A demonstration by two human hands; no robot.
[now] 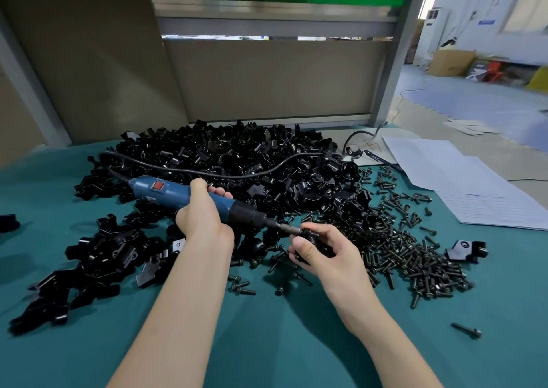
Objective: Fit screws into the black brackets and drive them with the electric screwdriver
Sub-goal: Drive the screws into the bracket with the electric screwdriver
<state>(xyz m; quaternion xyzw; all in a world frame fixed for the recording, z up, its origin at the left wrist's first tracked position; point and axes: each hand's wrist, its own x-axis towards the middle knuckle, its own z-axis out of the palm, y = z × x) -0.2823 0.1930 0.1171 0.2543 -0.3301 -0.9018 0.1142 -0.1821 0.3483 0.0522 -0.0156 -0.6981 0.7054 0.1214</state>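
Observation:
My left hand (pixel 201 215) grips the blue electric screwdriver (pixel 166 193) around its body, the tool lying nearly level and pointing right. Its metal bit (pixel 286 227) meets a black bracket (pixel 318 249) that my right hand (pixel 323 249) holds between thumb and curled fingers; most of that bracket is hidden by the fingers. A big heap of black brackets (pixel 252 162) covers the far middle of the green table (pixel 281 343). Loose dark screws (pixel 415 257) lie piled to the right of my right hand.
More brackets (pixel 98 257) lie spread at the left. The screwdriver's black cable (pixel 207 172) runs over the heap. White paper sheets (pixel 462 180) lie at the far right, one bracket (pixel 467 249) and one stray screw (pixel 467 329) sit apart. Brown partition panels (pixel 267 79) stand behind.

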